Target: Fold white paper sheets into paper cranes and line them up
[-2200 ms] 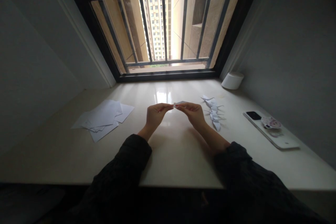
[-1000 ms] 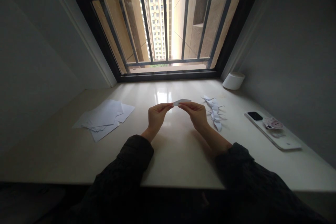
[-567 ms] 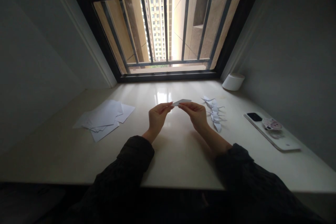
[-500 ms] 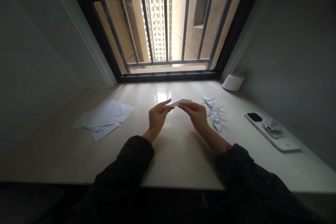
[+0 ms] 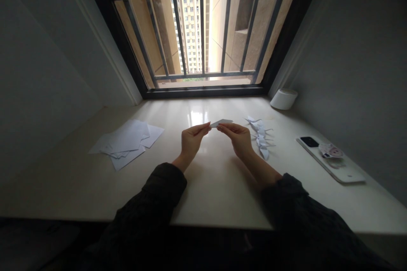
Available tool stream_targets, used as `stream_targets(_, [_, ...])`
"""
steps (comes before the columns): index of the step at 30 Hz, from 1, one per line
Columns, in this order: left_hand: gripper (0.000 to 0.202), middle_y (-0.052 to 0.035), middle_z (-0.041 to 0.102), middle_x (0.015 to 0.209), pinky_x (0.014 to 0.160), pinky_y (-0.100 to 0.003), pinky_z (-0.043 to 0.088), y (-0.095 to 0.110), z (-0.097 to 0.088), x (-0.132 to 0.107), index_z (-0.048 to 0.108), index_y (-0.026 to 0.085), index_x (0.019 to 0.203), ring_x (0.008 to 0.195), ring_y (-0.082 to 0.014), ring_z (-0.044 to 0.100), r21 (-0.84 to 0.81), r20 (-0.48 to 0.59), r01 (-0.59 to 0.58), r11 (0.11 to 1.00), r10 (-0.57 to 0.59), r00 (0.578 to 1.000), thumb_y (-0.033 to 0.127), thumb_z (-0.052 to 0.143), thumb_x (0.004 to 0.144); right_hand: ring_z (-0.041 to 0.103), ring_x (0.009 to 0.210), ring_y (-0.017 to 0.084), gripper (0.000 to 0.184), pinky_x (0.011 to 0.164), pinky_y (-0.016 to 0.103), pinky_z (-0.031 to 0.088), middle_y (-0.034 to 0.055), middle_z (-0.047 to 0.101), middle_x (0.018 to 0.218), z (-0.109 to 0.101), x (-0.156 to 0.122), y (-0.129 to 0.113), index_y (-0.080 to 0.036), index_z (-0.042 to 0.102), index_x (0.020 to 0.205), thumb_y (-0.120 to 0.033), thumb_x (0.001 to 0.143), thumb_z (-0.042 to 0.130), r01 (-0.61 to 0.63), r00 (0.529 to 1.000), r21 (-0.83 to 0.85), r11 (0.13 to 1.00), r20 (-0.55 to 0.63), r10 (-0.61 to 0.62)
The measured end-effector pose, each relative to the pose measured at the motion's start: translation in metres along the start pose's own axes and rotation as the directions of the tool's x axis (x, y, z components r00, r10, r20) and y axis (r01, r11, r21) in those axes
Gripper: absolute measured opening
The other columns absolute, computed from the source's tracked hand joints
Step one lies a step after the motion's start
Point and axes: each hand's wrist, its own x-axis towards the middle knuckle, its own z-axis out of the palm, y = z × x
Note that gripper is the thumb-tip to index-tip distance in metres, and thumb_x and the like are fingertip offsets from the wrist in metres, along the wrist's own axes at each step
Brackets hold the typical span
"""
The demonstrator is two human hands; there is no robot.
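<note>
Head view: nearest you are your two dark sleeves, the left sleeve (image 5: 165, 182) and the right sleeve (image 5: 282, 194), reaching in over the front edge of the pale table (image 5: 216, 194). Off to your right lies a white phone (image 5: 345, 172), back up, its black camera block toward the far end and a round pinkish attachment (image 5: 331, 151) on its back. To your left, loose white sheets (image 5: 127, 137) overlap in an uneven pile, lying flat.

Between these, your left hand (image 5: 191, 137) and right hand (image 5: 240, 137) almost meet in front of you. You have a small folded piece of paper (image 5: 220, 122) between them: your left thumb and fingers pinch its left end, and your right ones pinch it nearer the middle. You can't tell whether your knuckles touch the tabletop.

Just beyond your right hand, folded paper shapes (image 5: 261, 139) with thin points stand close together in a row. Farther back, a white rounded container (image 5: 284, 99) sits by the right wall. Last come the dark window frame (image 5: 206, 92), upright bars (image 5: 202, 29) and a tall building (image 5: 191, 29) outside.
</note>
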Motion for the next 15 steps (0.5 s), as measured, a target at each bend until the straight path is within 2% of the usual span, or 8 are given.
stream_targets(15, [0.027, -0.006, 0.074, 0.082, 0.081, -0.037, 0.055, -0.0003, 0.0007, 0.0022, 0.074, 0.019, 0.091, 0.078, -0.019, 0.069, -0.071, -0.013, 0.064, 0.995, -0.065, 0.998, 0.031, 0.075, 0.067, 0.069, 0.068, 0.02, 0.023, 0.077, 0.041, 0.057, 0.0025, 0.075, 0.08, 0.0005, 0.0006, -0.0006, -0.022, 0.075, 0.074, -0.027, 0.054, 0.084, -0.032, 0.999, 0.081, 0.996, -0.016, 0.034])
